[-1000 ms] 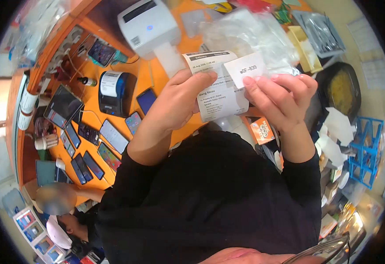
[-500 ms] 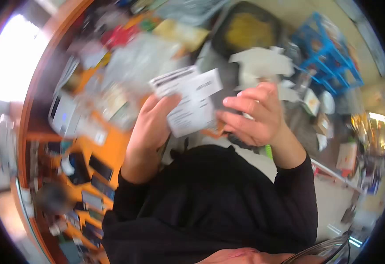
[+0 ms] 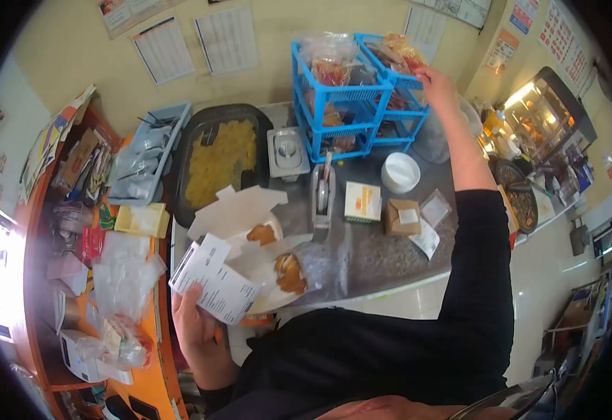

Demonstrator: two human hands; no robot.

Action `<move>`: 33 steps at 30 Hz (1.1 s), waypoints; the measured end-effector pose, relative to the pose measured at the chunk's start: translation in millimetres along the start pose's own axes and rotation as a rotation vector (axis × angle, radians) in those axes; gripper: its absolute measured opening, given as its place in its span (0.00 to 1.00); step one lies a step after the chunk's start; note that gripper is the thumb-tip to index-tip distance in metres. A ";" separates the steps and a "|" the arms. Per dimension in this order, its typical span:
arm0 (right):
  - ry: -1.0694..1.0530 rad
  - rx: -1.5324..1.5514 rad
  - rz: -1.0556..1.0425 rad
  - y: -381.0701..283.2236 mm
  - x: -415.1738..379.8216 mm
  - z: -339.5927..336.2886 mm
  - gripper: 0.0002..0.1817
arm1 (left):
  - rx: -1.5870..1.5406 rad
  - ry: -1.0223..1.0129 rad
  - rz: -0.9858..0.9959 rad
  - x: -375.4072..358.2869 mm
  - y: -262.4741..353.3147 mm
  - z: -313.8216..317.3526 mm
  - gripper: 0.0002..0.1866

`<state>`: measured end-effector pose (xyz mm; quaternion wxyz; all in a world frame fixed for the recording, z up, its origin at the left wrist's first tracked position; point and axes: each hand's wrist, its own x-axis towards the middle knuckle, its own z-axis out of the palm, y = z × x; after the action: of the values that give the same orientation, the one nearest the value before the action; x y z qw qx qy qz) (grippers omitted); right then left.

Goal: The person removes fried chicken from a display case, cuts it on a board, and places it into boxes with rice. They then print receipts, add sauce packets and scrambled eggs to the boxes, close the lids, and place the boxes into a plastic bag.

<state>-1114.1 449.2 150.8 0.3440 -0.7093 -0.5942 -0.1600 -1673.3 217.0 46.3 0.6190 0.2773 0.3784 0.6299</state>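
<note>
Holding printed slips [image 3: 229, 292] in left hand [image 3: 197, 322], pinched between thumb and fingers, in front of open boxes [image 3: 246, 208] with browned food [image 3: 290, 273] inside. Cannot read the slips' small print, nor the wall sheets [image 3: 225, 40]. Reaching with right hand [image 3: 437, 89] to packets [image 3: 405, 52] atop the blue rack [image 3: 348, 96]; cannot tell whether pinching one or merely touching.

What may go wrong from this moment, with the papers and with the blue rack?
The left hand holds paper slips close to open white packaging; they might brush the browned food.

The right hand is at the packets heaped atop the blue rack, so one might fall off.
</note>
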 end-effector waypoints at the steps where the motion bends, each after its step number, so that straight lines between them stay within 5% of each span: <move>1: -0.023 0.007 0.008 15.1 14.3 12.1 0.10 | -0.005 0.022 0.026 -0.5 0.9 7.1 0.23; 9: -0.272 -0.114 -0.257 73.4 103.7 100.8 0.17 | 0.025 0.260 0.136 -1.1 8.7 21.5 0.21; 12: -0.572 -0.152 -0.098 58.9 117.5 92.3 0.16 | 0.029 0.254 0.151 0.8 10.5 19.3 0.21; 18: -0.161 0.096 -0.003 76.1 128.8 115.7 0.09 | 0.033 0.319 0.158 4.3 6.1 12.2 0.20; 30: 0.010 0.442 0.051 78.2 143.9 98.8 0.07 | 0.007 0.329 0.151 6.1 9.5 4.2 0.21; 33: 0.010 0.772 0.066 64.5 144.7 90.6 0.07 | 0.005 0.342 0.160 -0.1 14.2 -0.7 0.20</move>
<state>-1034.0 613.0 159.0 0.5936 -0.5454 -0.5859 0.0833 -1681.9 217.5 57.6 0.4929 0.1971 0.4562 0.7142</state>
